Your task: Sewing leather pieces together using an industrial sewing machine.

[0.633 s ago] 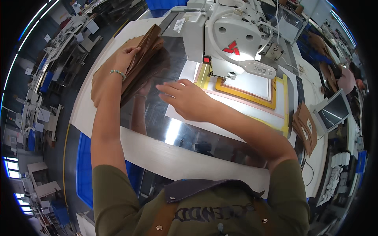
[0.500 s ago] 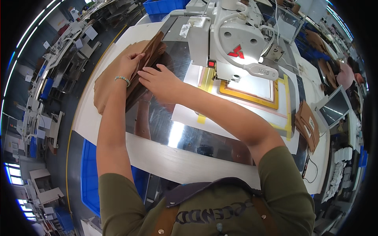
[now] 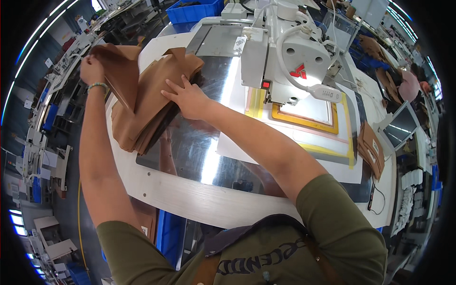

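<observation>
My left hand (image 3: 90,69) grips a brown leather-like sheet (image 3: 118,71) by its outer edge, lifted and folded back at the left. My right hand (image 3: 187,97) rests on the stack of brown pieces (image 3: 140,123) with fingers spread. The stack lies at a slant over the left part of a shiny steel plate (image 3: 204,159). Right of my right hand is a white machine (image 3: 266,57) with a lit head above a yellow frame (image 3: 306,123) on taped white sheets.
A small brown pile (image 3: 370,147) and a tilted screen (image 3: 399,128) are at the right. A blue bin (image 3: 190,12) sits behind the table (image 3: 199,199); another blue bin (image 3: 168,237) is below its front edge. Other workstations line both sides.
My left hand has moved left, lifting a sheet away from the stack. My right hand has reached onto the stack, which now sits slightly lower and more spread out.
</observation>
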The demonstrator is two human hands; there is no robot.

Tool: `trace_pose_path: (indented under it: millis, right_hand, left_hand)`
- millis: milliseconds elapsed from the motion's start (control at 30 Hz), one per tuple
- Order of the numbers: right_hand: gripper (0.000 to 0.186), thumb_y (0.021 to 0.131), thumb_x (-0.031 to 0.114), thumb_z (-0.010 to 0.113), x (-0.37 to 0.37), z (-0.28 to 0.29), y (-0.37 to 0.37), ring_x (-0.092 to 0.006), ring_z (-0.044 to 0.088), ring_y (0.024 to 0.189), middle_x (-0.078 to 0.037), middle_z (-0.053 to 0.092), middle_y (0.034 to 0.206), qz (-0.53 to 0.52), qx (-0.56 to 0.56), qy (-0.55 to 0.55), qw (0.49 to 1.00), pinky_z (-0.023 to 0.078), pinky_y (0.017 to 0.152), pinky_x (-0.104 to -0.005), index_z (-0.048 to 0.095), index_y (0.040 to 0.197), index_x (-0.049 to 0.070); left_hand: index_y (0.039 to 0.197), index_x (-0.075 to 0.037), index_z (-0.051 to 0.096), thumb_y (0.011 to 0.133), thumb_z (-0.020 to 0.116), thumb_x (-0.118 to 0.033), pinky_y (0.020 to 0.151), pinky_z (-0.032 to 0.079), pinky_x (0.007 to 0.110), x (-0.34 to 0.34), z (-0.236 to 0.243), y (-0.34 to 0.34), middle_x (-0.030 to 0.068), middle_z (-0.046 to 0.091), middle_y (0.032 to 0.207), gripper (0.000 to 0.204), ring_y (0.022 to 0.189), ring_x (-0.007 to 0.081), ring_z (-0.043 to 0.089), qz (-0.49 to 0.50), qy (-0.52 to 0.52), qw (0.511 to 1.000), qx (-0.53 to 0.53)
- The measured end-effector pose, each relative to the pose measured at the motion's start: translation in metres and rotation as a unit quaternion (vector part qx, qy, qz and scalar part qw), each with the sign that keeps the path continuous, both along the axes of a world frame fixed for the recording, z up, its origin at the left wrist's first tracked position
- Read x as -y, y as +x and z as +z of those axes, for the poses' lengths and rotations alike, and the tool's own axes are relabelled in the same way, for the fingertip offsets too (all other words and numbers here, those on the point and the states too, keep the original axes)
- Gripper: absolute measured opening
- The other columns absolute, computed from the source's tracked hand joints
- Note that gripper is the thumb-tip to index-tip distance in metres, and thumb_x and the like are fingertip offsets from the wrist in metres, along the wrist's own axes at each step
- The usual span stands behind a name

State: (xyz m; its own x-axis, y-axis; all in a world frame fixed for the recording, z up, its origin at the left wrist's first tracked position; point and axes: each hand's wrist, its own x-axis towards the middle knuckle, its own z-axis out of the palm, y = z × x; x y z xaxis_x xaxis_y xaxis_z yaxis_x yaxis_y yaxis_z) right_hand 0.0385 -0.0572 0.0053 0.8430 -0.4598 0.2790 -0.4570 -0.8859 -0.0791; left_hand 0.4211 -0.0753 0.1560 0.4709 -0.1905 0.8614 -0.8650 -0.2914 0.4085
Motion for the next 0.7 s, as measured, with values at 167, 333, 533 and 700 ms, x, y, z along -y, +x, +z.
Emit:
trace_pose_path:
  millis: [167, 333, 533, 700]
  right_hand:
    - [0.085, 0.088, 0.019, 0.071, 0.018, 0.001, -0.018, -0.0565, 0.028, 0.156, -0.013, 0.023, 0.178, -0.012, -0.037, 0.04, 0.998, 0.048, 0.111, -0.0594, 0.04, 0.167, 0.027]
    - [0.064, 0.094, 0.02, 0.066, 0.018, -0.017, -0.063, -0.0395, 0.048, 0.148, -0.018, 0.041, 0.167, -0.032, 0.08, -0.06, 0.994, 0.05, 0.108, -0.0575, 0.051, 0.156, 0.008]
    - [0.039, 0.095, 0.031, 0.074, -0.05, 0.035, -0.131, -0.034, 0.072, 0.096, -0.012, 0.064, 0.126, -0.06, 0.182, 0.039, 0.981, 0.058, 0.081, -0.0465, 0.065, 0.121, 0.003]
    - [0.031, 0.091, 0.025, 0.079, -0.044, 0.014, -0.144, -0.0348, 0.072, 0.086, -0.013, 0.065, 0.106, -0.121, 0.224, 0.068, 0.965, 0.059, 0.073, -0.0469, 0.069, 0.109, 0.002]
  left_hand:
    - [0.111, -0.011, 0.08, 0.105, 0.064, -0.046, 0.079, 0.057, 0.044, -0.004, 0.07, -0.07, 0.0149, 0.08, 0.092, 0.039, 0.085, 0.0343, 0.076, -0.153, -0.015, 0.985, 0.078]
    - [0.106, -0.01, 0.078, 0.104, 0.069, -0.04, 0.066, 0.055, 0.043, -0.041, 0.022, -0.234, 0.0121, 0.075, 0.084, 0.032, 0.076, 0.0358, 0.073, -0.221, 0.119, 0.954, 0.165]
    - [0.084, -0.008, 0.068, 0.097, 0.076, -0.018, 0.059, 0.052, 0.042, -0.123, -0.102, -0.291, 0.0093, 0.067, 0.078, 0.019, 0.067, 0.0311, 0.067, -0.284, 0.173, 0.92, 0.209]
    - [0.08, -0.008, 0.062, 0.092, 0.078, -0.012, 0.058, 0.053, 0.039, -0.157, -0.153, -0.313, 0.0067, 0.06, 0.078, 0.02, 0.068, 0.0261, 0.064, -0.341, 0.221, 0.878, 0.253]
